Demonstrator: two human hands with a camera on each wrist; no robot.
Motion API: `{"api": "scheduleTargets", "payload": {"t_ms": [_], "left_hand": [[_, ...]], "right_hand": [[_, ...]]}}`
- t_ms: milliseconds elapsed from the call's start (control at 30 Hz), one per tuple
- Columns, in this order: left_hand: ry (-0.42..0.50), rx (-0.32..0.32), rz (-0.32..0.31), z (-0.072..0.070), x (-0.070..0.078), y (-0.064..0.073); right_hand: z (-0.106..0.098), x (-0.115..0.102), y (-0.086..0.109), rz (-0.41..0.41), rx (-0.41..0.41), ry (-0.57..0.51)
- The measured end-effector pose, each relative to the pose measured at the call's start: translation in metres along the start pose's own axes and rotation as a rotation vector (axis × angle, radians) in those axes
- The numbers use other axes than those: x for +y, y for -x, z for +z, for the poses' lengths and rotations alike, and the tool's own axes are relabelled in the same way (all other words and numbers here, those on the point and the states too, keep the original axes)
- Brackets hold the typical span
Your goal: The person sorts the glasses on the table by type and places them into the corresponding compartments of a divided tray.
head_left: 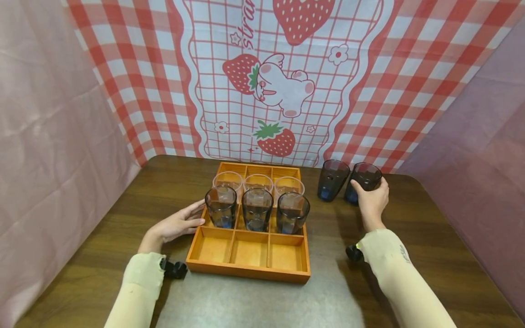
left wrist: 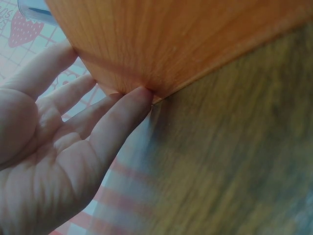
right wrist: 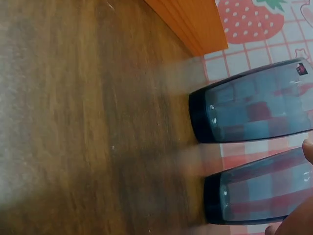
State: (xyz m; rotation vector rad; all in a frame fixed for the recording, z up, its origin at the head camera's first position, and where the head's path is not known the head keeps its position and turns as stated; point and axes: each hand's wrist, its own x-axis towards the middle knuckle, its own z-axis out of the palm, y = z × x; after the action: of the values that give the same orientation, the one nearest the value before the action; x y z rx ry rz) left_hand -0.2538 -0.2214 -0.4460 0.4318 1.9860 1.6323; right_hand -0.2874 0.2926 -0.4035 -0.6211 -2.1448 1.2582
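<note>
A wooden divided box (head_left: 248,273) sits mid-table. Three dark tumblers (head_left: 257,216) stand across its middle row, and three clear glasses (head_left: 229,178) stand in the row behind. My left hand (head_left: 179,224) rests its fingertips on the box's left side; in the left wrist view those fingers (left wrist: 122,117) are extended against the wooden wall (left wrist: 146,44). At the back right, my right hand (head_left: 374,200) grips a dark tumbler (head_left: 362,175) between thumb and fingers. A second dark tumbler (head_left: 333,180) stands just left of it. Both appear upright in the right wrist view, with dark bases.
The box's front row (head_left: 250,248) has three compartments with bare bottoms. Behind the brown table (head_left: 123,218) hangs a strawberry-print checked cloth (head_left: 164,82). Pink curtains (head_left: 49,136) flank both sides.
</note>
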Motion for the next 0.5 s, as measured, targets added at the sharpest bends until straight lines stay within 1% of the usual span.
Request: {"api": "scheduleTargets", "payload": {"t_ms": [100, 300, 500], "left_hand": [[-0.014, -0.004, 0.004, -0.001, -0.001, 0.0], [-0.015, -0.005, 0.008, -0.001, 0.0, 0.001], [-0.023, -0.006, 0.008, -0.001, -0.001, 0.0]], "right_hand": [[0.001, 0.0, -0.003, 0.006, 0.032, -0.005], [0.0, 0.004, -0.005, -0.003, 0.069, -0.006], [-0.006, 0.012, -0.002, -0.052, 0.092, -0.018]]}}
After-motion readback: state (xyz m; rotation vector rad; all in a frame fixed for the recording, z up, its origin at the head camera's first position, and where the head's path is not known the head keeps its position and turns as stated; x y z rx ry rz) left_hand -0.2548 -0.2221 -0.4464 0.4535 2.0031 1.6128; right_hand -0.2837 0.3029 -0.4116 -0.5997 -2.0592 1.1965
